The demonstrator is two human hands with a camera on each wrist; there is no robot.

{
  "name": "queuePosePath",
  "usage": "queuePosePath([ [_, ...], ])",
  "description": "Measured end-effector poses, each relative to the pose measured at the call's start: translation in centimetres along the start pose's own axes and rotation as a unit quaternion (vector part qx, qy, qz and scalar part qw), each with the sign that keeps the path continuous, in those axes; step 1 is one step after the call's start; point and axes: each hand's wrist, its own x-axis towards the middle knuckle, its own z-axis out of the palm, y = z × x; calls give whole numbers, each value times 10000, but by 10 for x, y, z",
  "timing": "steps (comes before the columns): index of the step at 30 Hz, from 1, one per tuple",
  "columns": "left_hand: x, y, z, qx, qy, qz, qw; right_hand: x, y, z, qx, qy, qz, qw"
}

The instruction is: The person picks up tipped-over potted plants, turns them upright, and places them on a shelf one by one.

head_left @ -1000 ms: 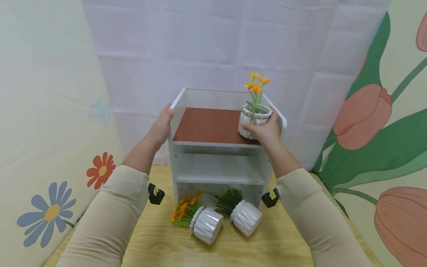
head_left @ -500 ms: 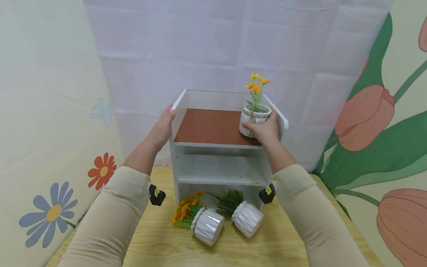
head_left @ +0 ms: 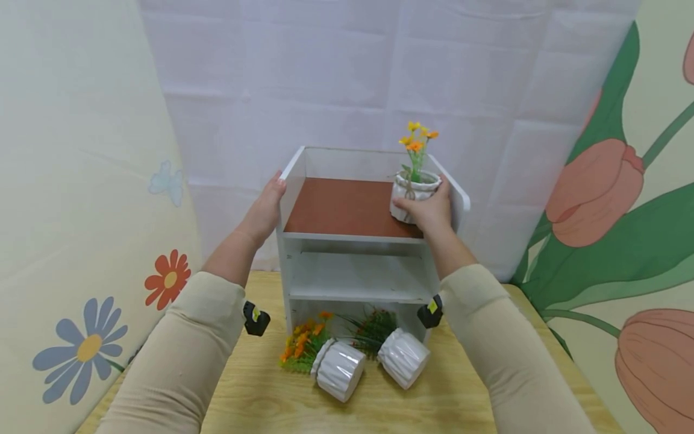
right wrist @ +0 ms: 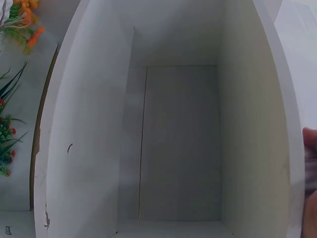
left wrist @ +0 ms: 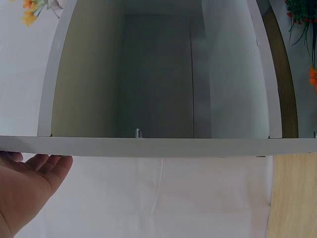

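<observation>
In the head view, my right hand (head_left: 434,211) grips a white ceramic flowerpot (head_left: 403,205) with yellow and orange flowers, its thumb across the front. The pot stands upright at the right end of the brown top of a small white shelf unit (head_left: 358,239), close to the right side panel. My left hand (head_left: 264,211) presses against the outside of the left side panel, fingertips near its upper edge. The left wrist view shows those fingers (left wrist: 57,168) touching the panel's outer face. Only part of the right hand (right wrist: 310,198) shows at the edge of the right wrist view.
Two more white flowerpots lie tipped on the wooden table (head_left: 260,386) before the unit: one with orange flowers (head_left: 337,369), one with dark green, red-dotted foliage (head_left: 403,358). Their plants point toward the bottom compartment. A white cloth (head_left: 336,72) hangs behind, with flower-patterned panels at both sides.
The right forearm has swung slightly inward to the left, with the hand staying on the pot. The left hand keeps its place on the side panel. The whole view has shifted a little.
</observation>
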Motion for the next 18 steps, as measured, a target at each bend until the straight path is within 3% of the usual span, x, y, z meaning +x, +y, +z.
queuePosePath([
  [18, 0, -1, -2, -55, -6, 53, 10000, -1, 0, 4, 109, 139, -179, 9997],
])
